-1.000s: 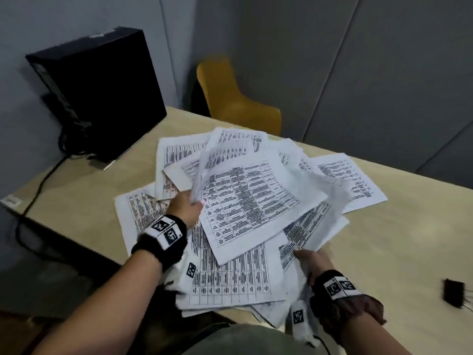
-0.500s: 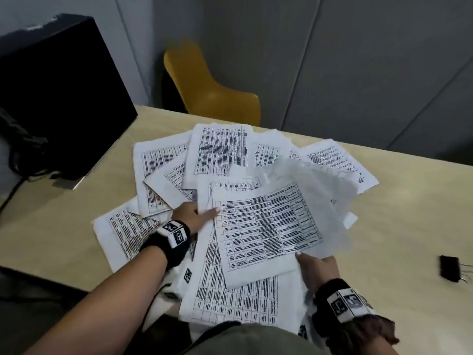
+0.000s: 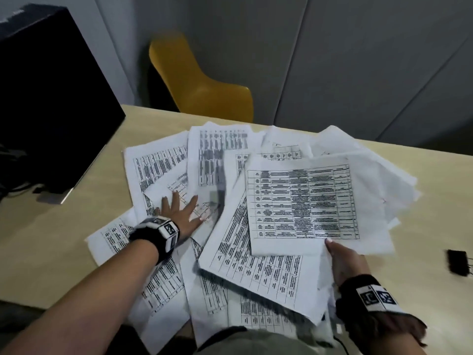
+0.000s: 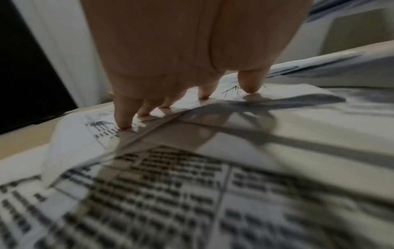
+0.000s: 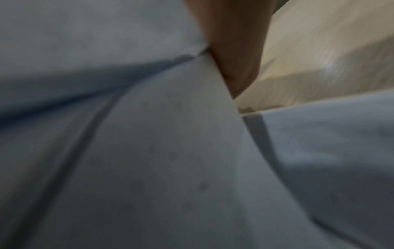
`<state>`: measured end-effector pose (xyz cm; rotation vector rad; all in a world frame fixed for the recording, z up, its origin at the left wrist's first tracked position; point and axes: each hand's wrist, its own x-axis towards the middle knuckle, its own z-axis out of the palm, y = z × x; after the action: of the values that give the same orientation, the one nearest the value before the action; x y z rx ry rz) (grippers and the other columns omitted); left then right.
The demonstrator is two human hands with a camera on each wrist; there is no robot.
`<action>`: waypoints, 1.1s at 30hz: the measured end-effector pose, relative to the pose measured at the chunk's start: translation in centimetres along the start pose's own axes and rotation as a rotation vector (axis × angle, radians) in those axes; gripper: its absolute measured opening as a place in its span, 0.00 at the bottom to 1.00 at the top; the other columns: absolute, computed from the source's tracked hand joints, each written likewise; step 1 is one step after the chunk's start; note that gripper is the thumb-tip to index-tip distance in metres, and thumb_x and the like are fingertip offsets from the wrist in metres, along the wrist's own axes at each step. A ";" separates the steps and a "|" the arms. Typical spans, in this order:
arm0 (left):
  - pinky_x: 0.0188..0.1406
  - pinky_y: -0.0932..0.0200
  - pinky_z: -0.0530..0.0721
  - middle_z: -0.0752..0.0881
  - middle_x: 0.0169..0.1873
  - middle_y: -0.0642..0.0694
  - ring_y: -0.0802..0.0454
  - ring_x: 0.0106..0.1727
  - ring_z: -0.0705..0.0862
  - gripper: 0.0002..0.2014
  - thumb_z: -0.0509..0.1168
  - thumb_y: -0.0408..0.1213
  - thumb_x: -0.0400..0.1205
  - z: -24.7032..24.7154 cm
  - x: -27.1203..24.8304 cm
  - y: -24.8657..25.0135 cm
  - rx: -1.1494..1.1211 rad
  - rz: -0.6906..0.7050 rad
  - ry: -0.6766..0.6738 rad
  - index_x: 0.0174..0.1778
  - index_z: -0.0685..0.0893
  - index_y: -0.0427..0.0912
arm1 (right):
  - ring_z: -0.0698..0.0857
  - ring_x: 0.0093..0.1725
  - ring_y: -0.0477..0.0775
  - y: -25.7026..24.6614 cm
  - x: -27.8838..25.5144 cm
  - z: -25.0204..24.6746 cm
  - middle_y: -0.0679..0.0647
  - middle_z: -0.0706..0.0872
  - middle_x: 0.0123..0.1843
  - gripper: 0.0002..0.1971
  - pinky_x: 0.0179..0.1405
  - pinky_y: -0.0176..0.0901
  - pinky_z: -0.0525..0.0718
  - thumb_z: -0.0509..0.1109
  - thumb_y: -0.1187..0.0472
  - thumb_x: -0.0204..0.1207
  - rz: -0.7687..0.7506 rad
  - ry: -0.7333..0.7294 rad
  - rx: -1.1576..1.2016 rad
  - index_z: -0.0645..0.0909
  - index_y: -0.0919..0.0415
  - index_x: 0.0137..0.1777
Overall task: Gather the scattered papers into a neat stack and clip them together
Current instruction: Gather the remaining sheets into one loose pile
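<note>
L hand [image 3: 179, 211] flat, fingers spread on papers [image 3: 163, 165]; R hand [image 3: 345, 262] pinching sheaf [image 3: 302, 201]. Clip [image 3: 458, 262] on table [image 3: 422, 175] to R. Yellow chair [image 3: 199, 80] behind.

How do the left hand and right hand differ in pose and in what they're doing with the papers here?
The left hand lies flat, fingers spread, pressing loose sheets onto the table; the right hand grips a lifted bundle of papers at its near edge. The left reaches farther; the right stays nearer the body. Both wear marker wristbands.
</note>
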<state>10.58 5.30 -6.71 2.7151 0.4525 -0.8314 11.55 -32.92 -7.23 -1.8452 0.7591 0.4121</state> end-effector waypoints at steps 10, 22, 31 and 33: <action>0.78 0.40 0.55 0.60 0.81 0.45 0.43 0.80 0.57 0.26 0.56 0.54 0.81 0.8 -4.5 -0.6 -0.144 0.134 0.231 0.77 0.63 0.57 | 0.85 0.51 0.62 -0.7 4.0 1.9 0.62 0.86 0.50 0.22 0.56 0.52 0.84 0.75 0.52 0.68 0.089 -0.052 0.109 0.82 0.65 0.57; 0.79 0.36 0.38 0.31 0.81 0.45 0.38 0.81 0.31 0.36 0.43 0.67 0.79 0.5 -1.0 -0.6 -0.127 -0.114 0.069 0.80 0.39 0.61 | 0.89 0.48 0.61 0.4 5.7 1.8 0.58 0.92 0.46 0.18 0.57 0.55 0.85 0.73 0.50 0.70 0.127 -0.151 0.073 0.83 0.61 0.55; 0.73 0.39 0.63 0.60 0.76 0.37 0.36 0.76 0.59 0.52 0.71 0.64 0.63 -0.8 -0.4 0.3 -0.427 -0.327 0.459 0.78 0.55 0.47 | 0.90 0.28 0.47 0.9 5.9 1.5 0.46 0.90 0.27 0.12 0.59 0.57 0.84 0.75 0.50 0.68 0.111 -0.160 0.099 0.84 0.59 0.43; 0.72 0.39 0.66 0.63 0.73 0.35 0.35 0.73 0.63 0.55 0.73 0.64 0.61 -1.2 -0.1 0.9 -0.415 -0.319 0.415 0.78 0.54 0.45 | 0.91 0.35 0.56 1.0 5.9 1.5 0.54 0.92 0.34 0.25 0.58 0.61 0.85 0.80 0.44 0.54 0.119 -0.159 0.107 0.87 0.64 0.43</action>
<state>11.43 4.89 -5.51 2.4398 1.0381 -0.1894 15.34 -33.62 -12.01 -1.6517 0.7688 0.5766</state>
